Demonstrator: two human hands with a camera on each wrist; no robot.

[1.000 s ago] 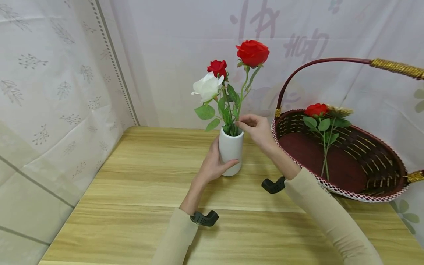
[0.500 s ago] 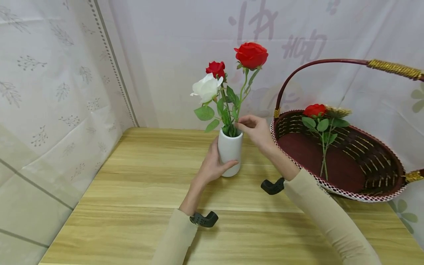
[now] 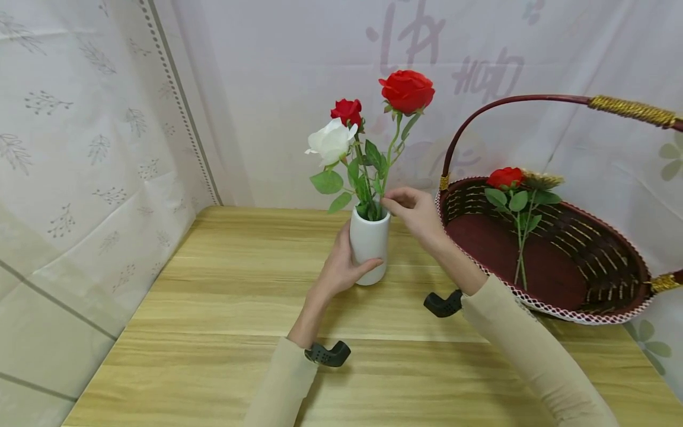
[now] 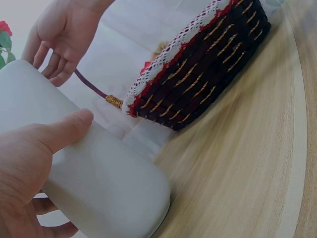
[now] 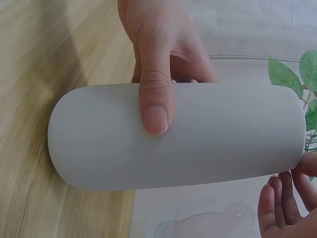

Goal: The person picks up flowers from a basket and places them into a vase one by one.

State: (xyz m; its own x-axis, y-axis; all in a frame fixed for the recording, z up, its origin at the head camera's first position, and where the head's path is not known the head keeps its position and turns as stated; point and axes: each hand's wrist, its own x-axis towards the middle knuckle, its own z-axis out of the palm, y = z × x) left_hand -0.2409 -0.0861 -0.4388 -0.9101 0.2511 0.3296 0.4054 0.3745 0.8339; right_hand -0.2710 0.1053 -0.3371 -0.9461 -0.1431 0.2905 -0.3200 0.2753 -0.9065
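Note:
A white vase (image 3: 370, 243) stands upright on the table, and my left hand (image 3: 340, 267) grips its side, thumb across the front, as the left wrist view also shows. Three artificial roses rise from its mouth: a white rose (image 3: 331, 142), a smaller red rose (image 3: 347, 111) and a taller large red rose (image 3: 407, 92) leaning right. At the vase's rim, my right hand (image 3: 418, 216) pinches the large red rose's stem between thumb and index finger. In the right wrist view, the vase (image 5: 213, 139) covers most of the picture and the pinched stem is hidden.
To the right on the wooden table (image 3: 224, 296) sits a dark woven basket (image 3: 603, 261) with a tall arched handle (image 3: 507, 101). Inside it lie another red rose (image 3: 505, 177) and a tan bloom (image 3: 544, 179). Printed cloth (image 3: 277, 107) hangs behind.
The large red rose has sunk and tilted very slightly to the right against the vase, with my right hand still at its stem. My left hand keeps its grip; the view has shifted slightly.

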